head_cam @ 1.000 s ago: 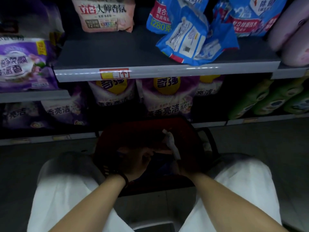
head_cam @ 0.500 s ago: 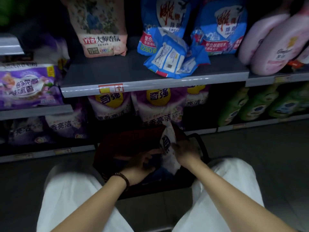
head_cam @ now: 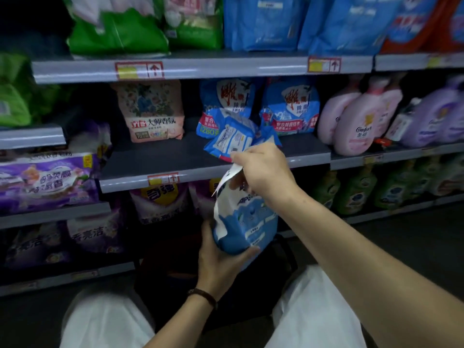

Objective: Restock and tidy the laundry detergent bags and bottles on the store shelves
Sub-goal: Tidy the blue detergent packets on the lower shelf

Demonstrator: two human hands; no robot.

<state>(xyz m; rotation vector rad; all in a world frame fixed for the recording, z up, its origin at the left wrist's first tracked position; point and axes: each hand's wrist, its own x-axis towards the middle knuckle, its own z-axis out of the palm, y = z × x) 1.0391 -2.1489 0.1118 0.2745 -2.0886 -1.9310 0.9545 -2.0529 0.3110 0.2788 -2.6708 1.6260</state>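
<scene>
Detergent bag (head_cam: 244,222), blue and white, is hanging at the centre of the frame, just below and in front of the front lip of the middle shelf (head_cam: 160,159), not touching it. The right hand (head_cam: 263,172) is pinching the flat white top seam, with its fingers curled over it. The left hand (head_cam: 221,262) is cupping the rounded bottom from beneath, thumb on one side and fingers wrapping the other.

Judging by how the pouch is bulging low and creasing near the top, it is soft and slumping, with most of its weight sitting in the base. The film is looking smooth and probably a little slippery. The seam is serving mainly to steer, so the load is best taken under the bottom, where the left hand is already bearing it. A squeeze at the middle would likely just fold it.

On the shelf above the hands, a fallen blue bag (head_cam: 233,141) is lying at the front edge, leaning against two standing blue bags (head_cam: 291,106). Bare shelf is showing left of centre, beside a pink bag (head_cam: 150,111). Pink bottles (head_cam: 361,121) are standing at the right of the frame.
</scene>
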